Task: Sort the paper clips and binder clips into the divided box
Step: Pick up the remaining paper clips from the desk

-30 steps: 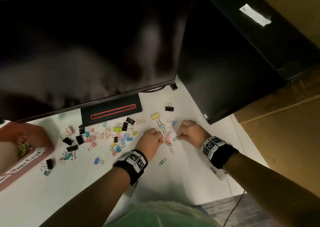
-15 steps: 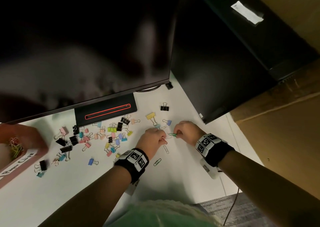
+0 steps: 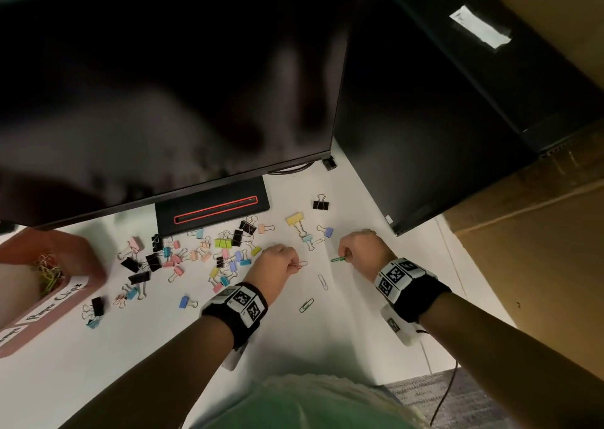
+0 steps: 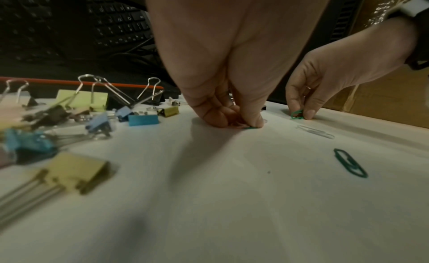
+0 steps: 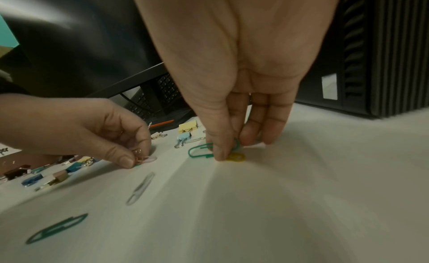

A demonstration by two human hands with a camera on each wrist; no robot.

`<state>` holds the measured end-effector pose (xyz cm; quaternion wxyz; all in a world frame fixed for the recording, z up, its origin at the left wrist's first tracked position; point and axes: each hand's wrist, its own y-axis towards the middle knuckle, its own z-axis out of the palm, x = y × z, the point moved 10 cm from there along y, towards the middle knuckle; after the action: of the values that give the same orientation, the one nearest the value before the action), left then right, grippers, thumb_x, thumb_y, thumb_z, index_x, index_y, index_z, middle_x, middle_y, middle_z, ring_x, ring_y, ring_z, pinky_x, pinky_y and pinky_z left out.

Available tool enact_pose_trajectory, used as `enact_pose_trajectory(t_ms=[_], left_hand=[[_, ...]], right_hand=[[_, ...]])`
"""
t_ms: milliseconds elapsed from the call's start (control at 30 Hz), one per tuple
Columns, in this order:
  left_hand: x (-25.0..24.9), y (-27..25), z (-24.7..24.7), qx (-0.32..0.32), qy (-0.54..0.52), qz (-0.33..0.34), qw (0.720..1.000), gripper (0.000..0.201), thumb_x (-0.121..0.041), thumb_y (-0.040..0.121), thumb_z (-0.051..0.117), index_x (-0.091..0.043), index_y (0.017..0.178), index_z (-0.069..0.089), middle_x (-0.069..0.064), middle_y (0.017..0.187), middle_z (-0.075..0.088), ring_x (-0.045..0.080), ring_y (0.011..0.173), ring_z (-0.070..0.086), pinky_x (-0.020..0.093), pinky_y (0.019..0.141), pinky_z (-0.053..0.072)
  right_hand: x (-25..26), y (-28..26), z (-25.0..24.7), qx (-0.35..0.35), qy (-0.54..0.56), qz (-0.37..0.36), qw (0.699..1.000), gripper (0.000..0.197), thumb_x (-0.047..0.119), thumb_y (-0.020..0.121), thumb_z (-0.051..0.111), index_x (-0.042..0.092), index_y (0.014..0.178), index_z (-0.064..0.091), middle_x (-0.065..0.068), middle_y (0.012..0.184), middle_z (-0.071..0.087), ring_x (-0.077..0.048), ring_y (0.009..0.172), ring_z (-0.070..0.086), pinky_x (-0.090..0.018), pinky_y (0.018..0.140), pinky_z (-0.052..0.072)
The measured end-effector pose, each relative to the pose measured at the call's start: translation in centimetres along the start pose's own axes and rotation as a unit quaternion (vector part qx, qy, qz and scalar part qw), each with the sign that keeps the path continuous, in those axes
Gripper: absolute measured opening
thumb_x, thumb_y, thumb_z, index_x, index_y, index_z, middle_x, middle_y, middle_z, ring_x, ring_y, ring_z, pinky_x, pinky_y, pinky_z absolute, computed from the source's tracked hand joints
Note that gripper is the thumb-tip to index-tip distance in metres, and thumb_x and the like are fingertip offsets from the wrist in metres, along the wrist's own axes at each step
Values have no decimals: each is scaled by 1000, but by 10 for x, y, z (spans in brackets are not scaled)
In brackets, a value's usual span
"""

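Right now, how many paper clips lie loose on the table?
3: silver clip between the hands, green clip nearer you, third clip by the blue binder clip. Others may be hidden.

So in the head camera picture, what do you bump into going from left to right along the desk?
Divided box → pile of binder clips → left hand → silver paper clip → right hand → computer tower.
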<state>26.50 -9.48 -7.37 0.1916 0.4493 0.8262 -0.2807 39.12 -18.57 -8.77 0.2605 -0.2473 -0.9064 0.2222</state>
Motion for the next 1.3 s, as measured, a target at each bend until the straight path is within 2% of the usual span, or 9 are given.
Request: enact_pose_trajectory(t_ms=[167, 267, 333, 533, 700, 933, 1067, 1167, 1300], left_hand=[[4, -6, 6, 3, 36, -10, 999, 11, -14, 90, 56, -4, 93, 62, 9, 99, 54, 21, 94, 49, 27, 81, 41], [0, -12, 8, -4, 58, 16, 998, 9, -12, 90, 54, -4, 89, 59, 10, 95, 55, 19, 87, 44, 26, 74, 36], [1, -15, 8, -9, 66, 18, 998, 7, -11, 91, 52, -6, 88, 57, 10, 91, 57, 18, 83, 42, 24, 70, 33], [10, -22, 7, -7, 49, -3, 999, 13, -16, 92, 51, -7, 96, 60, 8, 96, 58, 21, 92, 50, 27, 78, 41], [21, -26, 1, -27, -40, -30, 998, 8, -15, 88, 58, -8, 88, 62, 6, 89, 59, 18, 85, 51, 24, 72, 39], [41, -30, -39, -97, -158, -76, 980, 5, -14, 83, 65, -12, 87, 66, 4, 86, 64, 13, 77, 59, 21, 72, 49], [42, -42, -28, -21, -145, -85, 986, 18, -20, 83, 67, -15, 100, 64, -4, 79, 62, 2, 71, 56, 9, 68, 43], [43, -52, -9, -2, -126, -107, 986, 22, -20, 82, 68, -13, 102, 62, -3, 78, 61, 5, 69, 55, 11, 64, 41], [38, -51, -4, -27, -60, -93, 993, 15, -16, 82, 67, -10, 96, 64, -1, 85, 56, 14, 79, 54, 20, 68, 41]], right_hand=[[-1, -7, 4, -5, -6, 30, 1000, 21, 8, 89, 52, 14, 104, 65, -7, 109, 63, -24, 99, 60, -31, 88, 50], [0, -10, 5, -8, 13, 21, 1000, 18, 11, 88, 57, 10, 103, 67, -9, 115, 55, -24, 99, 60, -29, 91, 48], [1, -13, 5, -8, 24, 11, 1000, 16, 9, 88, 58, 8, 101, 68, -9, 113, 57, -24, 99, 60, -29, 90, 48], [24, -4, -6, -29, 60, -29, 997, 21, 1, 87, 51, 8, 99, 67, -8, 104, 66, -23, 97, 62, -16, 81, 39], [51, 18, -12, -49, 74, -79, 993, 32, -5, 86, 51, 7, 112, 64, -11, 114, 58, -26, 102, 59, -25, 91, 45], [51, 23, -8, -24, 16, -68, 997, 23, 8, 90, 52, 10, 109, 64, -12, 108, 64, -27, 103, 57, -32, 89, 46], [49, 19, -5, -2, -19, -41, 999, 24, 10, 91, 49, 12, 112, 62, -12, 118, 62, -27, 103, 60, -31, 87, 49], [46, 9, 4, 22, -43, -35, 998, 25, 9, 91, 49, 11, 110, 64, -16, 126, 58, -29, 104, 60, -28, 83, 47], [38, -6, 7, 12, -19, -36, 999, 24, 13, 91, 51, 11, 108, 67, -12, 115, 61, -27, 102, 59, -28, 86, 45]])
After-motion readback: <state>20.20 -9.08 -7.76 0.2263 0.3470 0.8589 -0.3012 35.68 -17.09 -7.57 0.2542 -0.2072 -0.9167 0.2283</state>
